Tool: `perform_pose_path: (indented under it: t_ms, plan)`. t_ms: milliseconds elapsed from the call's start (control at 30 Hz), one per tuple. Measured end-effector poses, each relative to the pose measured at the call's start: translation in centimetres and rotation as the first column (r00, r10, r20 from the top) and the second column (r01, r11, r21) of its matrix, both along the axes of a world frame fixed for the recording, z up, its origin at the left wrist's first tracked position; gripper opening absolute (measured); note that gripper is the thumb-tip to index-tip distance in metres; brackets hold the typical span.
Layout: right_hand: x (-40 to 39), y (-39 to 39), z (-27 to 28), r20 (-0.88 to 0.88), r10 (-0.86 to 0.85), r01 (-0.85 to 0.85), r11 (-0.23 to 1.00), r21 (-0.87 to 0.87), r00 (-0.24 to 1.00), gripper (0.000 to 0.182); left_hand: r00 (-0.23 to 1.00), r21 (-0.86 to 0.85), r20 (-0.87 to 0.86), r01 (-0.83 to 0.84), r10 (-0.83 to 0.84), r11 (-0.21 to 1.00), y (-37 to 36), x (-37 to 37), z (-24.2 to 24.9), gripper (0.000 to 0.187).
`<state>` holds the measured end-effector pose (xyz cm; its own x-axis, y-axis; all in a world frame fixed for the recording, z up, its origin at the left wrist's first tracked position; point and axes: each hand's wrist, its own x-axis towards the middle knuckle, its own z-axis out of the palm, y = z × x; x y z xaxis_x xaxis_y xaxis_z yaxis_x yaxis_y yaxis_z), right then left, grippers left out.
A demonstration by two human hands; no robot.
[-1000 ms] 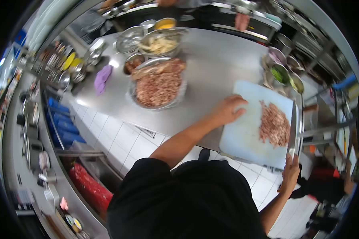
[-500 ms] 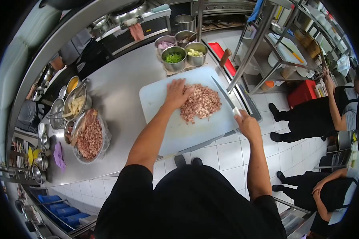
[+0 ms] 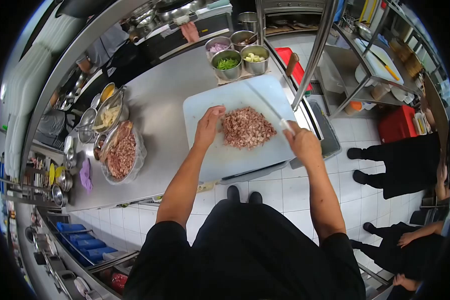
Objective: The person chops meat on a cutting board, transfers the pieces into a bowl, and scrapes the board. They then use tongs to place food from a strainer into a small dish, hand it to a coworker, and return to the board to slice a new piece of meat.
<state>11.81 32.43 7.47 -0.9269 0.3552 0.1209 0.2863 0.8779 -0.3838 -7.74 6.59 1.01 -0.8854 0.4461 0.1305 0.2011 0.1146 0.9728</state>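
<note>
A pile of diced meat (image 3: 248, 128) lies on the pale blue cutting board (image 3: 205, 167). My right hand (image 3: 305, 145) is wrapped round the white handle of a long knife (image 3: 266, 100), to the right of the pile. The knife's blade is smeared by motion and slants up and left over the board. Left of the meat, my left hand (image 3: 207, 129) rests edge-on at the board, fingers stretched and slightly bent, holding nothing.
Metal pots of green pieces (image 3: 227, 65), pale chunks (image 3: 254, 59) and purple pieces stand behind the board. A plastic-lined bowl of meat (image 3: 121, 159) sits left, near a purple cloth (image 3: 86, 175). Several people stand around. Steel posts and a shelf rise at right.
My left hand has lifted off the meat's top and moved to its left side. The knife has swung inward over the board. The pile is more compact, and the view has shifted.
</note>
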Motion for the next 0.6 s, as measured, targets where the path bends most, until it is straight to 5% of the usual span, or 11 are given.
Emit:
perform_pose_path:
  t_ms: [167, 300, 333, 433, 533, 600]
  plan:
    - [1.1, 2.0, -2.3, 0.022, -0.064, 0.062, 0.995, 0.083, 0.998, 0.035, 0.990, -0.167, -0.132, -0.067, 0.045, 0.984, -1.5, 2.4, 0.0, 0.044]
    - [3.1, -1.8, -2.1, 0.048, 0.038, -0.044, 0.989, 0.140, 0.998, 0.032, 0.886, -0.308, -0.428, 0.042, -0.178, 0.951, 0.5, 4.0, -0.8, 0.083]
    - [3.6, -2.6, -2.1, -0.002, 0.067, -0.067, 0.995, 0.071, 0.998, 0.030, 0.862, -0.328, -0.427, 0.134, -0.274, 0.935, 1.0, 4.9, -0.7, 0.098]
    - [5.5, -2.6, -2.0, 0.065, -0.079, 0.088, 0.987, -0.134, 0.995, 0.031, 0.693, -0.568, -0.601, -0.019, -0.398, 0.823, 2.1, 8.1, 0.3, 0.106]
    - [7.9, -3.3, -1.3, 0.293, -0.296, 0.415, 0.706, -0.574, 0.909, 0.037, 0.636, -0.565, -0.657, -0.058, -0.406, 0.823, 4.3, 7.9, 0.3, 0.103]
    - [8.8, -4.9, -0.6, 0.371, -0.344, 0.503, 0.506, -0.700, 0.862, 0.040, 0.590, -0.568, -0.691, -0.085, -0.418, 0.819, 6.0, 6.5, 0.2, 0.094]
